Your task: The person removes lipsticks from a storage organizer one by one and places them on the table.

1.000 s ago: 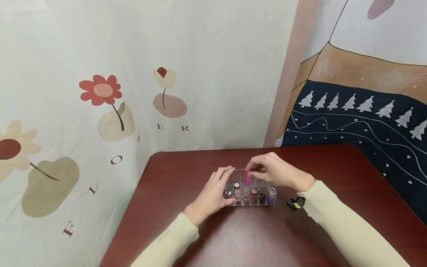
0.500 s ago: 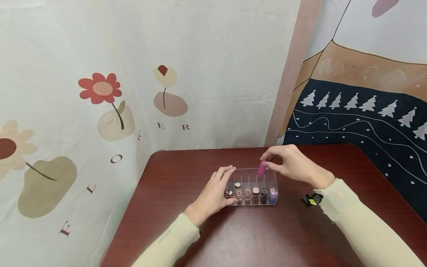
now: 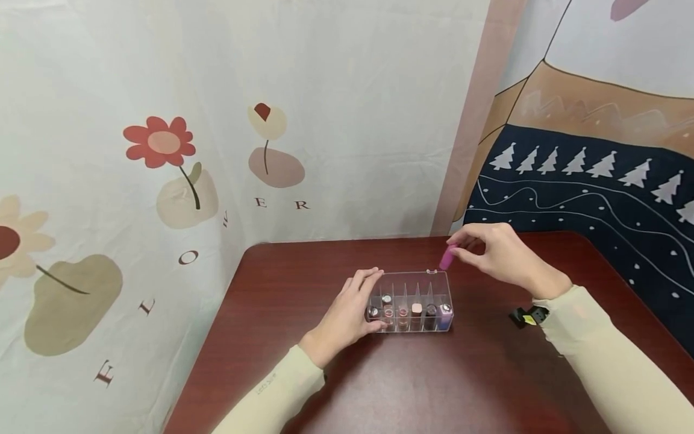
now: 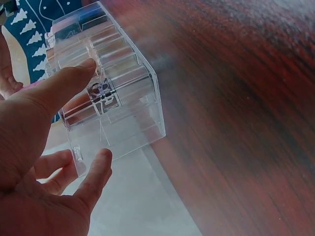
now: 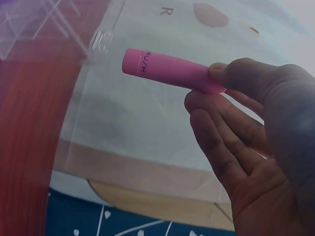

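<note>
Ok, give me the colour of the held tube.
The tube is pink, clearest in the right wrist view.

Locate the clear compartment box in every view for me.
Head: the clear compartment box sits below and right of center, held by the left hand.
Left wrist: upper left, box partly behind the thumb.
Right wrist: top-left corner, box cut off by the edges.
Shared landmark: the reddish-brown table.

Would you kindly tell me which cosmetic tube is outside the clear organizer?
The pink tube, pinched in the right hand; the others sit inside the clear organizer.
</note>
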Demonstrator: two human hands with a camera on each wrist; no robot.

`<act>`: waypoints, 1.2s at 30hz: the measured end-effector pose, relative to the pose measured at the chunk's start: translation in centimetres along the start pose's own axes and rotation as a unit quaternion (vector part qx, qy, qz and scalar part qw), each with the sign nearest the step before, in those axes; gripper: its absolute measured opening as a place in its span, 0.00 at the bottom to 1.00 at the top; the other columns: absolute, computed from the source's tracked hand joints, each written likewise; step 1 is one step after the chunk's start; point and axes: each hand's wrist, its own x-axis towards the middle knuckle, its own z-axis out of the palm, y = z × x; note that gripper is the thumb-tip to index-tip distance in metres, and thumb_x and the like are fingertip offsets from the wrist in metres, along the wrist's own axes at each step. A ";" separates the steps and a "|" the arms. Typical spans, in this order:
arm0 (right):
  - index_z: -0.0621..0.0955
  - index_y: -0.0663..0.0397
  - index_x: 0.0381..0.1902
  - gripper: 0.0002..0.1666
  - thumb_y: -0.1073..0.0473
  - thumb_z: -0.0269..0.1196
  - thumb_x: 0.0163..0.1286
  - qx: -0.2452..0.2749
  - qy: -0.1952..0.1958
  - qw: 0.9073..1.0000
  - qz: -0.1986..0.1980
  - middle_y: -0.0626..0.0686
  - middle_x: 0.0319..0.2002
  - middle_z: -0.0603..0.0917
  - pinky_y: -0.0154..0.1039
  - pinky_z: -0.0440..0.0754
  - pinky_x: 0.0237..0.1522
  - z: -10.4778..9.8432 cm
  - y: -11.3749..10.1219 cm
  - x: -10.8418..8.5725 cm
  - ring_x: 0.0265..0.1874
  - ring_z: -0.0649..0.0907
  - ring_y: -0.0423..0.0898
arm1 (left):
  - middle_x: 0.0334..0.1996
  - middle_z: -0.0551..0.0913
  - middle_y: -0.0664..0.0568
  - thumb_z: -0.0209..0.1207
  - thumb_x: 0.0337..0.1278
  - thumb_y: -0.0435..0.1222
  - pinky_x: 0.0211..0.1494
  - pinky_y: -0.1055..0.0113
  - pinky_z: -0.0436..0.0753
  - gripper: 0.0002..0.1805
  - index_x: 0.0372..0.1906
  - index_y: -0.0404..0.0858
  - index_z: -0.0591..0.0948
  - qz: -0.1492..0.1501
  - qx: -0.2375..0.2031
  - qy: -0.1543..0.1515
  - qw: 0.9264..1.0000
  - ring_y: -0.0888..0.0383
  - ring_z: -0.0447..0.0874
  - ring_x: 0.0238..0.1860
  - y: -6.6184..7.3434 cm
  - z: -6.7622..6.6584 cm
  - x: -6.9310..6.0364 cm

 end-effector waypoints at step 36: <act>0.94 0.55 0.54 0.12 0.65 0.81 0.75 0.021 -0.079 0.989 0.124 0.48 0.44 0.98 0.41 0.96 0.52 3.0 6.5 -5.5 0.44 0.94 0.46 | 0.85 0.72 0.42 0.92 0.53 0.42 0.78 0.49 0.88 0.62 0.89 0.37 0.69 -0.011 -0.003 -0.003 1.000 0.37 0.83 0.72 0.5 -0.2 -0.1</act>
